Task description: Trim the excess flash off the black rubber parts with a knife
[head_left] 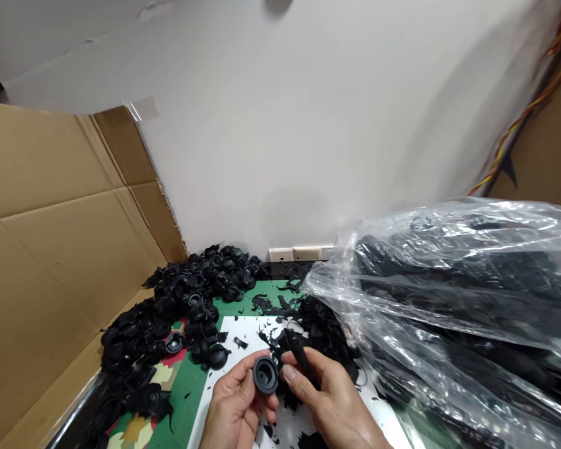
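Near the bottom middle, my left hand grips a round black rubber cap, its hollow, ringed face turned toward me. Just to the right, my right hand is closed around a long black strip-like piece; whether it is rubber scrap or a tool handle I cannot tell. A small gap separates the cap from the right fingertips. Both hands are over a white board strewn with black scraps. A heap of torn black rubber trimmings lies beyond the right hand.
Many similar black rubber parts are piled along the left and back. A clear plastic bag of black parts fills the right side. Cardboard stands at left, and a white wall rises behind the green table surface.
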`<state>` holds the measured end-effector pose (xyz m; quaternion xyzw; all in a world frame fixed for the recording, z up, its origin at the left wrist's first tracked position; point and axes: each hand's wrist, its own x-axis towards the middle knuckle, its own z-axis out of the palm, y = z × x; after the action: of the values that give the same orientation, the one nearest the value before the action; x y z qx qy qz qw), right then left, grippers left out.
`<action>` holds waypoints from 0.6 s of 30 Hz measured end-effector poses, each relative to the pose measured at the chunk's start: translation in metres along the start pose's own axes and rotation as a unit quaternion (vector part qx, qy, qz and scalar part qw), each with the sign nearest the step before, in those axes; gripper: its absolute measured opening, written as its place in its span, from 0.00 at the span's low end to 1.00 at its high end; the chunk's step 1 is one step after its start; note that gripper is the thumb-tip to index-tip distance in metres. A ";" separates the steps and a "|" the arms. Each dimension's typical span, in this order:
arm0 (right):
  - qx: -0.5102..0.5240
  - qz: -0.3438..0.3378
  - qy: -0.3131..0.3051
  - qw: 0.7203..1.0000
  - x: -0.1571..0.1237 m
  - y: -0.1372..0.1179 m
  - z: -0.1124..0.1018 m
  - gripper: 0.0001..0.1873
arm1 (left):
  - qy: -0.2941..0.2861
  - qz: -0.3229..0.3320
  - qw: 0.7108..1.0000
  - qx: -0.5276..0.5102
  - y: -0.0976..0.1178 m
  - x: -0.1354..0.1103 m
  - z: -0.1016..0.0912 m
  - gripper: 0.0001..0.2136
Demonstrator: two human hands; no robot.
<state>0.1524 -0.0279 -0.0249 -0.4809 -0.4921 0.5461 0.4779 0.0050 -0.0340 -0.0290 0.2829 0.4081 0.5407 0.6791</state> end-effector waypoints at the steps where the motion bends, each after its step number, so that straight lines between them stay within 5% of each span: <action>1: 0.018 0.006 0.001 1.000 0.000 0.004 0.003 0.19 | 0.006 0.001 1.000 0.002 0.000 -0.001 0.002 0.17; 8: 0.088 0.018 -0.035 0.995 0.004 0.022 0.014 0.24 | 0.002 0.003 0.999 0.034 0.002 -0.002 0.006 0.18; 18: 0.112 0.029 0.009 0.993 0.006 0.024 0.017 0.22 | -0.010 -0.004 0.998 0.063 -0.002 0.002 -0.001 0.18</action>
<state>0.1342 -0.0249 -0.0485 -0.4436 -0.4095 0.6071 0.5167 0.0052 -0.0326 -0.0311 0.3292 0.4357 0.5082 0.6660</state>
